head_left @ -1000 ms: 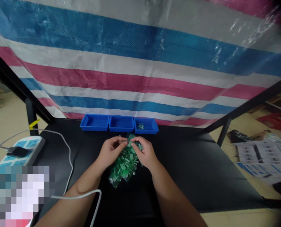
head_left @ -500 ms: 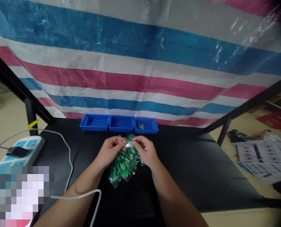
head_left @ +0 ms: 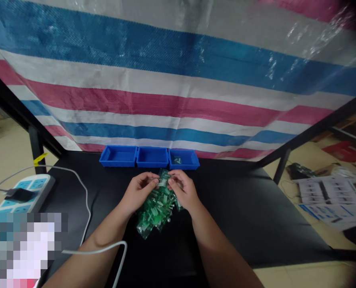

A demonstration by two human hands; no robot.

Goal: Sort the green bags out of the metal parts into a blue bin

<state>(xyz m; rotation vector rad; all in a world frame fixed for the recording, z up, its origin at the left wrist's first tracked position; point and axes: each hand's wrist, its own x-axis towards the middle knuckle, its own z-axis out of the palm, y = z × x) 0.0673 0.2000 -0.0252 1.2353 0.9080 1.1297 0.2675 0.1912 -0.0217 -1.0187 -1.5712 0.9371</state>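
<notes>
A small clear plastic packet with something pale in it is held at its two sides, over a heap of packets. My left hand pinches its left side between thumb and fingers. On the opposite side, my right hand grips it the same way. Under and in front of both hands lies the heap of green-tinted plastic packets, with small pale pieces among them. What exactly the held packet contains is too small to tell.
Three blue bins stand in a row at the back: a left bin, a middle bin and a right bin holding small metallic pieces. A power strip and white cable lie left on the black table.
Both hands stay pinched on the packet and have shifted only slightly. The whole view has moved a little. Bins and heap keep their places.
</notes>
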